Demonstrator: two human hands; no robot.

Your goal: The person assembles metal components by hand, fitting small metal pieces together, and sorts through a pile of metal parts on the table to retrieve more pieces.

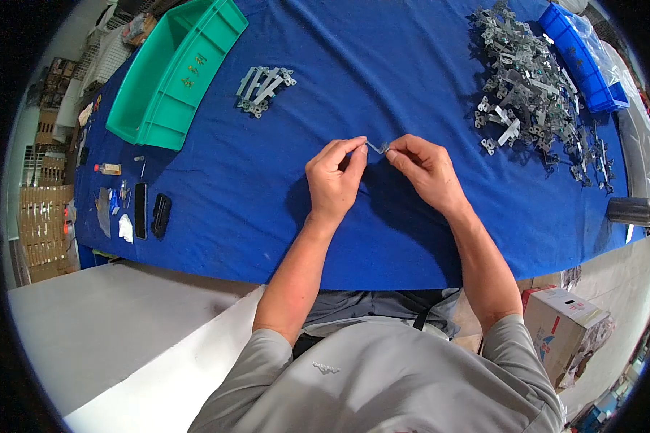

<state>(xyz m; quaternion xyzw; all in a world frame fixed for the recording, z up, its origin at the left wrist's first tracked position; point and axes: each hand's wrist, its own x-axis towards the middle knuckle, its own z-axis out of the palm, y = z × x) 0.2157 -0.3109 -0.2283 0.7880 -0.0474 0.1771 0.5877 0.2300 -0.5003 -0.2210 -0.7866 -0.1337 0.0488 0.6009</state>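
Left hand [334, 179] and right hand [430, 173] pinch opposite ends of one thin metal part [374, 148] over blue surface [412, 79]. Handling step, likely; any move calls for light, steady fingertips.

A light grey short-sleeved shirt [419, 375] bears a small peaked logo [326, 368]; dark grey trousers [368, 303], black strap [421, 319]; bare hands [427, 173].

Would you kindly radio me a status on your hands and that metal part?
Left hand and right hand pinching small metal part. Larger pile off right, smaller pile forward-left. Neither blocking.
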